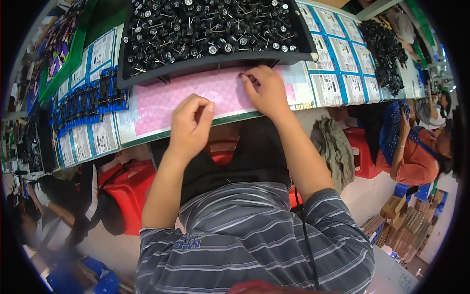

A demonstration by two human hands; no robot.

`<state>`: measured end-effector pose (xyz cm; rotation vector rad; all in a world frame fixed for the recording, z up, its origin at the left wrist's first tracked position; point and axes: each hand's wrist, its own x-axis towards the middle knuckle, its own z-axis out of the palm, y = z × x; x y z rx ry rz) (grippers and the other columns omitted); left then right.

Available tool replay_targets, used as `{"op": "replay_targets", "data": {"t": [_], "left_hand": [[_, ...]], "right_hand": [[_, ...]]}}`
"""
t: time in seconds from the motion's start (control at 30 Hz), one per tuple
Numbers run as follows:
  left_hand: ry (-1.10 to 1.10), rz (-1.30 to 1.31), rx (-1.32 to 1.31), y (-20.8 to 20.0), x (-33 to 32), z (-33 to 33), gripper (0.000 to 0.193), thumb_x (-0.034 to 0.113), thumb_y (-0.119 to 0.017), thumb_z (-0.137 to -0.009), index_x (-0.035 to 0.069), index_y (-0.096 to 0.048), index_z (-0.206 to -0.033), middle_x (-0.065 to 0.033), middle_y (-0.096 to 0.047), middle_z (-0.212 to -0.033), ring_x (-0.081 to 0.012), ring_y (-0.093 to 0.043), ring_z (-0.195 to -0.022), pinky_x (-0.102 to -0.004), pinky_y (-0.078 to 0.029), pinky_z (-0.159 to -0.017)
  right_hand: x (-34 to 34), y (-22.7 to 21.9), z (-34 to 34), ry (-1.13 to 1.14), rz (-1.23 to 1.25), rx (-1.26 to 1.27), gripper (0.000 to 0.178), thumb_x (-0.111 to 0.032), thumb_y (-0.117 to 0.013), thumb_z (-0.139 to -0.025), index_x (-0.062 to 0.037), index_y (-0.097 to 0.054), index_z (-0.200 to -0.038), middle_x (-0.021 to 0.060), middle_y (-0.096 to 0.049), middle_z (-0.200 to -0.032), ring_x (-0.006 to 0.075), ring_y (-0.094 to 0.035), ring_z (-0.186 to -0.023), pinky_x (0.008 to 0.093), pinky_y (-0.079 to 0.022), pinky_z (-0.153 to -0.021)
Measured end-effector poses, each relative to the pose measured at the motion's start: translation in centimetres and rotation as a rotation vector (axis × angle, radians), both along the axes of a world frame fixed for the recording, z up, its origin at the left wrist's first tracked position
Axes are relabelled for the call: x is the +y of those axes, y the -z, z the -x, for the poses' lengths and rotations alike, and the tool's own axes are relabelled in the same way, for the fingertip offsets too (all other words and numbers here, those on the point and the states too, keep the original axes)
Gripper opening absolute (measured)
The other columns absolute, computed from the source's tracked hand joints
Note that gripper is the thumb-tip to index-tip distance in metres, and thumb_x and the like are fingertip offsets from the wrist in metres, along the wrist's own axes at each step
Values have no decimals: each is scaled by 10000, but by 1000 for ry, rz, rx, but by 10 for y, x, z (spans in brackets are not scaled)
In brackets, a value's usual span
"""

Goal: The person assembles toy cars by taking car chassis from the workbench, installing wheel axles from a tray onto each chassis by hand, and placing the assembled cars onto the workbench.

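Note:
A black tray (220,67) full of small black toy wheels with silver hubs and thin metal axles (210,32) stands in front of me. My right hand (268,90) is just below the tray's near wall, over a pink bubble-wrap sheet (159,105). Its fingers are curled in a pinch, with a small dark bit showing at the fingertips that I cannot identify. Over the sheet's near edge, my left hand (192,126) is curled with thumb and forefinger close together. Whatever it may hold is hidden.
Left of the sheet lies a row of black and blue toy car bases (90,105). A green bin (73,63) of purple parts stands farther left. Printed blue-and-white cards (328,88) cover the table, and black parts (387,54) are heaped at right. A co-worker (411,152) sits at far right.

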<state>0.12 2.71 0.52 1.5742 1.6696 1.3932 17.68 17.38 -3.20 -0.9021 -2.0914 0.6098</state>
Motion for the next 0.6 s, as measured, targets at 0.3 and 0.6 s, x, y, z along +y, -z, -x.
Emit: {"op": "replay_targets", "data": {"t": [0.3, 0.6], "left_hand": [[-72, 14, 218, 22, 17, 31, 116, 82, -632, -871, 2, -590, -798, -116, -559, -717, -270, -551, -617, -359, -429, -572], [-62, -56, 151, 25, 10, 39, 94, 85, -628, -857, 12, -598, -805, -137, -584, -739, -314, -589, -658, -394, -457, -595]], "right_hand": [[-1, -4, -1, -15, -34, -11, 66, -103, -679, -811, -38, -672, -818, 109, -614, -744, 317, -608, -734, 421, -474, -703], [-11, -18, -5, 6, -61, 88, 27, -21, -673, -839, -5, -688, -856, 112, -634, -758, 231, -610, -683, 325, -473, -612]]}}
